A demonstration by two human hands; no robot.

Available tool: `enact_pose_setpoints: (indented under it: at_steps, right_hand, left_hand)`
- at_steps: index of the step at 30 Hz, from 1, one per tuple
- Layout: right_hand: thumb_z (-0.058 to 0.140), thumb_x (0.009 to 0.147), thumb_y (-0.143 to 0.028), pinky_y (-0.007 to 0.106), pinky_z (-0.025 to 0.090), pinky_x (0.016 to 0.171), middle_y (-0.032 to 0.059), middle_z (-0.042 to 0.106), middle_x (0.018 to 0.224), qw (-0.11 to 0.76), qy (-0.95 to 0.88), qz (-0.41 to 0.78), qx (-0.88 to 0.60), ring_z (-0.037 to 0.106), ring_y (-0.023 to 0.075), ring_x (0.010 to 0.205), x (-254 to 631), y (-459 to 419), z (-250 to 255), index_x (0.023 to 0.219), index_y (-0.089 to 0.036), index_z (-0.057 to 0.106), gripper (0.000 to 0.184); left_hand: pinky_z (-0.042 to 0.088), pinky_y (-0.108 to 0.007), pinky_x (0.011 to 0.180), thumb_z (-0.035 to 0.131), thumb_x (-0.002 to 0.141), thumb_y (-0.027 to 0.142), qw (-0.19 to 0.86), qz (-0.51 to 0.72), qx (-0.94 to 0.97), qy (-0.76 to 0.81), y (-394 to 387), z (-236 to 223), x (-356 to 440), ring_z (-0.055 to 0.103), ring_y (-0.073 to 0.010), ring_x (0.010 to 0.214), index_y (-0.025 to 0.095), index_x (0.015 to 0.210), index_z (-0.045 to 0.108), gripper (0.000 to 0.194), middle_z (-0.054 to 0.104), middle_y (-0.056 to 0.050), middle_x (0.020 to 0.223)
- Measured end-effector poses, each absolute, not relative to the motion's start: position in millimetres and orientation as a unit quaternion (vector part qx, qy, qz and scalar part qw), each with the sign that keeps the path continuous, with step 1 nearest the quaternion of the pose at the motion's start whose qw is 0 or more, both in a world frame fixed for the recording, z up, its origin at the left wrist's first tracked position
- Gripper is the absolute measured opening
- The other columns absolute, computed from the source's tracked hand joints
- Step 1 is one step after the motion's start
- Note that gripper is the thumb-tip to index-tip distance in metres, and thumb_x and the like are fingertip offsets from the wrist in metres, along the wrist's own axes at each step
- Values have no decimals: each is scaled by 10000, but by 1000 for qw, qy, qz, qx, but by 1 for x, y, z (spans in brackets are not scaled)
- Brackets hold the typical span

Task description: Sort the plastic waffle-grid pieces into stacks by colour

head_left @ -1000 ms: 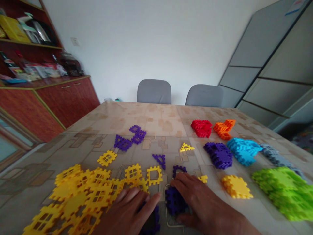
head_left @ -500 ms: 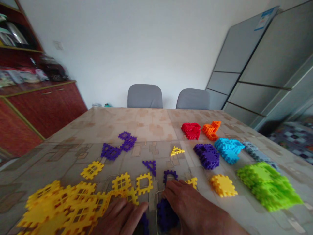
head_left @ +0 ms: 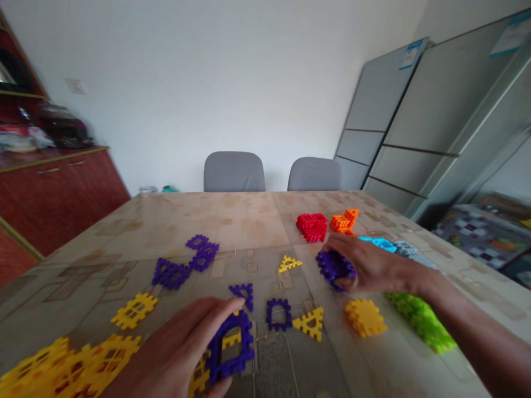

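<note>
My left hand point(head_left: 182, 342) is closed around a purple square building piece with an open middle point(head_left: 248, 348), held tilted up at the front of the table. My right hand point(head_left: 352, 257) reaches to the purple stack point(head_left: 332, 268), its fingers and thumb wrapped round it. Between my hands lie a purple frame piece point(head_left: 279, 314), a yellow triangle point(head_left: 310, 323) and a purple triangle point(head_left: 248, 296). A smaller yellow triangle point(head_left: 289, 263) lies farther back. A heap of yellow window pieces point(head_left: 74, 367) is at the left, partly hidden by my left hand.
Red point(head_left: 312, 226), orange point(head_left: 344, 221), light blue point(head_left: 377, 243) and green point(head_left: 421, 320) stacks stand at the right, with a yellow stack point(head_left: 365, 317) nearer. Joined purple pieces point(head_left: 172, 273) lie left of centre. Two grey chairs point(head_left: 234, 171) stand behind the patterned table point(head_left: 186, 213).
My right hand has moved right and away from me to the purple stack. My left hand has lifted a purple square piece. The view has turned slightly right.
</note>
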State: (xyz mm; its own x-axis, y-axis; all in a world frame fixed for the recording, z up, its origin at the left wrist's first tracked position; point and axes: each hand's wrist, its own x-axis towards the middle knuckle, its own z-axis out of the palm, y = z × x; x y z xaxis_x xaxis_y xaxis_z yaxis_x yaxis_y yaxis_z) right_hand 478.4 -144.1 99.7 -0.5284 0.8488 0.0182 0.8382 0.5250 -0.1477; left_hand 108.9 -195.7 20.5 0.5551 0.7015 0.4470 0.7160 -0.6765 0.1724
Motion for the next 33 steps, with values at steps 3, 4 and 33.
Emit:
enact_pose_setpoints:
  at_steps: [3,4,33]
  right_hand:
    - [675,674,-219,397,467,904,148,619,1125,-22,-853,22,-522,593,293,1011,527,-108,98,1121,-121,593,465]
    - [671,687,-228,402,457,927,159,610,1171,-48,-847,9,-529,587,305,1049,540,-98,95,1162,-122,585,495]
    - [749,641,-185,481,365,1047,173,623,1276,-139,-836,50,-529,545,343,1222,568,-70,57,1256,-177,582,638]
  left_hand:
    - [578,-287,871,587,718,205,-26,-256,-893,-369,-170,39,128,700,-217,1037,325,1354,439,664,681,-12,1243]
    - [573,-295,878,584,725,196,-41,-260,-894,-362,-160,44,135,695,-216,1047,312,1341,448,642,679,-19,1241]
    - [555,-462,882,632,961,342,-183,-152,-919,-315,-10,13,351,643,-250,1048,182,1246,584,330,616,-91,1252]
